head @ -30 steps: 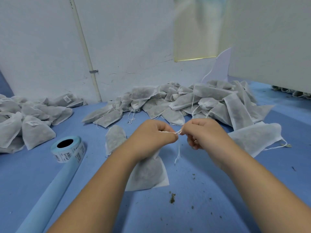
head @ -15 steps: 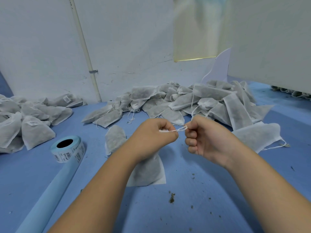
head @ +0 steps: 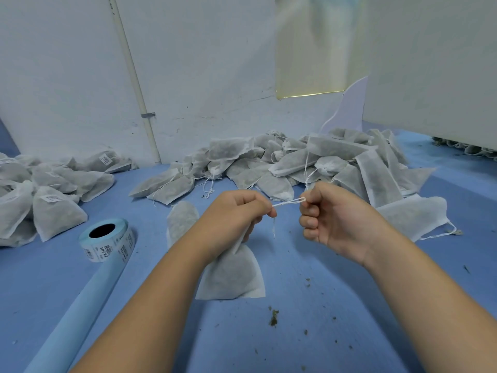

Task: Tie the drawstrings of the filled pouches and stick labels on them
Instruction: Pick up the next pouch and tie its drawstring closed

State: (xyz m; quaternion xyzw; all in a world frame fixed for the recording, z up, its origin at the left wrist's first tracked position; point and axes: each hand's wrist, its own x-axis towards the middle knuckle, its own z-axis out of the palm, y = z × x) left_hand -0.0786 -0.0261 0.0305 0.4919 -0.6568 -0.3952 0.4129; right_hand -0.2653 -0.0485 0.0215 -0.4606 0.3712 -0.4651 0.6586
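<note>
Two hands tying a pouch drawstring.
Left hand (head: 236, 215) is gripping the pouch (head: 231, 275) neck; right hand (head: 333, 216), at 3 o'clock, is pinching the string (head: 289, 202) loop taut.

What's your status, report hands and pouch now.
Left hand pinching the pouch neck. Right hand pulling the string loop taut. No label on it yet. Nothing in the way.

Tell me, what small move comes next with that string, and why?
Probably the right hand pulls the string further from the left hand to tighten the knot: a loop still shows between them, and the pouch hangs gathered under the left hand, unlabelled as far as shows.
</note>
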